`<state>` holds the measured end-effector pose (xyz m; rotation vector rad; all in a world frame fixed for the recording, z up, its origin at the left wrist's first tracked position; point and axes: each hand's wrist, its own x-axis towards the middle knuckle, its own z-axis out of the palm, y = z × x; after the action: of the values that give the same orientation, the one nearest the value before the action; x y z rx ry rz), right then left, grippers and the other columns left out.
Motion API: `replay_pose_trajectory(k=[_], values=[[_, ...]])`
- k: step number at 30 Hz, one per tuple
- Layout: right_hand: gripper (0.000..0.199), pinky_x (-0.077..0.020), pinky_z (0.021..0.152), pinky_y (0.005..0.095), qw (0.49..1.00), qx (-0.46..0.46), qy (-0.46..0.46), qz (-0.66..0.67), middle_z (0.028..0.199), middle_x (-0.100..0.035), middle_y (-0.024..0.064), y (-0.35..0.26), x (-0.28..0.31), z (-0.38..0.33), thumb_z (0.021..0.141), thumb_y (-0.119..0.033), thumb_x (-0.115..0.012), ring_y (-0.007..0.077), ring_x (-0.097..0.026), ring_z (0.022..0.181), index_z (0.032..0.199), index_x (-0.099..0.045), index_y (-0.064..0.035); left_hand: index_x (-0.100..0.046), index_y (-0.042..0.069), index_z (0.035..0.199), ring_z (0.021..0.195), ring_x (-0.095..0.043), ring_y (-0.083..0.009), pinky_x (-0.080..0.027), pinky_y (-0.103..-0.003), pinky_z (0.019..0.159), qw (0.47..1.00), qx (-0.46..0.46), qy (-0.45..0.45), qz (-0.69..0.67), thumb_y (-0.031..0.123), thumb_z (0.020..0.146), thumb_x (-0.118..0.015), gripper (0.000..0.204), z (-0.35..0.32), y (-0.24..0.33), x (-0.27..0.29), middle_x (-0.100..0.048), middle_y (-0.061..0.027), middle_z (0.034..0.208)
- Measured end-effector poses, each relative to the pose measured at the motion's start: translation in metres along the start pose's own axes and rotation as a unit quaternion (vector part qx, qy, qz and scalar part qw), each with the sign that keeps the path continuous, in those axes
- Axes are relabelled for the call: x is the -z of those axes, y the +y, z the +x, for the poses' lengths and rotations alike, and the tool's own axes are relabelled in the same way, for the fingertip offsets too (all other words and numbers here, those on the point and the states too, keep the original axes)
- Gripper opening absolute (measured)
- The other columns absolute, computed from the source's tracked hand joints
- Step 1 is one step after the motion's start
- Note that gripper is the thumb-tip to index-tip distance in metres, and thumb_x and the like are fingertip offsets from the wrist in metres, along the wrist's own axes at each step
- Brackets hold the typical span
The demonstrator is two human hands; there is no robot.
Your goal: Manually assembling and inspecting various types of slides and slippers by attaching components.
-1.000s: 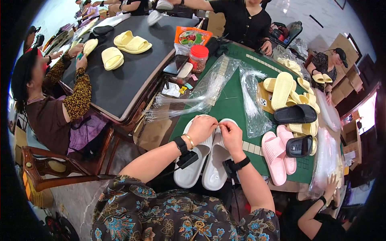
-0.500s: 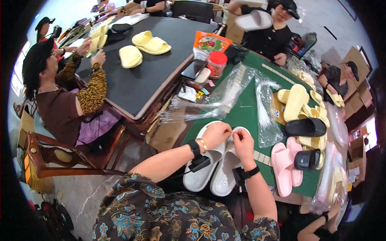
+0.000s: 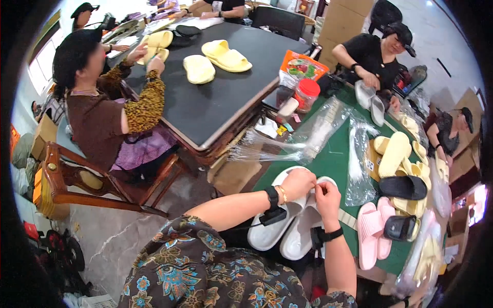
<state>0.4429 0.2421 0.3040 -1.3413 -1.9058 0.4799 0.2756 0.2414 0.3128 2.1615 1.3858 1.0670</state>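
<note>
A pair of white slippers lies side by side at the near edge of the green table, toes pointing away from me: a left one (image 3: 266, 233) and a right one (image 3: 298, 237). Over their straps, my left hand (image 3: 299, 185) and my right hand (image 3: 327, 199) come together with fingertips pinched. Whatever sits between the fingers is too small to make out. Beyond my hands, a clear plastic bag (image 3: 328, 126) holds thin white strands that spill out to the left. Another clear bag (image 3: 361, 179) of white strands lies to the right of my hands.
Pink slippers (image 3: 367, 236), a black slipper (image 3: 403, 188) and yellow slippers (image 3: 394, 154) crowd the right side. A red-lidded jar (image 3: 308, 95) stands beyond the strands. A co-worker across handles white slippers (image 3: 365, 95). Left is a black table (image 3: 205, 113) with a wooden chair (image 3: 97, 177) nearby.
The scene has shifted right and slightly down in the picture. Across the table, the co-worker has brought a raised white slipper down to the tabletop. My hands stay pinched together over the slippers.
</note>
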Motion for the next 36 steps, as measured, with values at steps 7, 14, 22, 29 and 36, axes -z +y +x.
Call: replay_pose_trajectory(k=[7,14,22,29,36], values=[[0.015,-0.0466,0.059,0.0284,0.981,-0.125,-0.006,0.146,0.071,-0.063,0.0059,-0.020,0.003,-0.003,0.085,-0.013,-0.065,0.0111,-0.057,0.063,0.084,-0.065,0.0021,-0.068,0.001,0.085,0.075,-0.066,-0.0268,-0.052,-0.035,0.069,0.987,0.081,0.004,-0.137,0.009,0.078,-0.065,0.011,-0.005,-0.002,0.007,-0.067,-0.0155,0.079],[0.018,-0.0476,0.062,0.0328,0.988,-0.086,-0.003,0.129,0.072,-0.064,0.0118,-0.020,0.006,-0.001,0.084,-0.016,-0.064,0.0186,-0.061,0.066,0.084,-0.066,0.0013,-0.066,0.000,0.082,0.078,-0.062,-0.0322,-0.048,-0.039,0.072,0.993,0.057,-0.020,-0.098,0.010,0.079,-0.061,0.011,-0.001,-0.003,0.004,-0.064,-0.0173,0.080],[0.019,-0.0490,0.065,0.0402,0.995,-0.043,0.009,0.092,0.072,-0.066,0.0168,-0.029,0.002,0.005,0.080,-0.018,-0.063,0.0320,-0.063,0.068,0.079,-0.067,0.0001,-0.066,0.000,0.081,0.079,-0.062,-0.0333,-0.048,-0.043,0.072,0.994,0.065,-0.045,-0.075,0.007,0.078,-0.059,0.009,0.001,-0.006,0.008,-0.064,-0.0167,0.080],[0.016,-0.0473,0.058,0.0319,0.999,-0.024,0.013,0.017,0.067,-0.064,0.0101,-0.011,0.007,-0.004,0.082,-0.015,-0.067,0.0174,-0.060,0.060,0.080,-0.067,0.0006,-0.067,0.003,0.077,0.079,-0.061,-0.0348,-0.047,-0.044,0.073,0.997,0.041,-0.035,-0.062,0.012,0.077,-0.058,0.012,-0.001,0.002,-0.006,-0.064,-0.0171,0.079],[0.012,-0.0492,0.066,0.0366,0.997,-0.065,-0.025,0.029,0.074,-0.063,0.0141,-0.016,0.001,-0.006,0.079,-0.012,-0.067,0.0261,-0.061,0.070,0.080,-0.067,0.0005,-0.067,0.004,0.084,0.090,-0.060,-0.0326,-0.048,-0.042,0.081,0.997,0.060,-0.035,-0.037,0.012,0.080,-0.059,0.011,-0.011,-0.003,-0.005,-0.064,-0.0131,0.087]])
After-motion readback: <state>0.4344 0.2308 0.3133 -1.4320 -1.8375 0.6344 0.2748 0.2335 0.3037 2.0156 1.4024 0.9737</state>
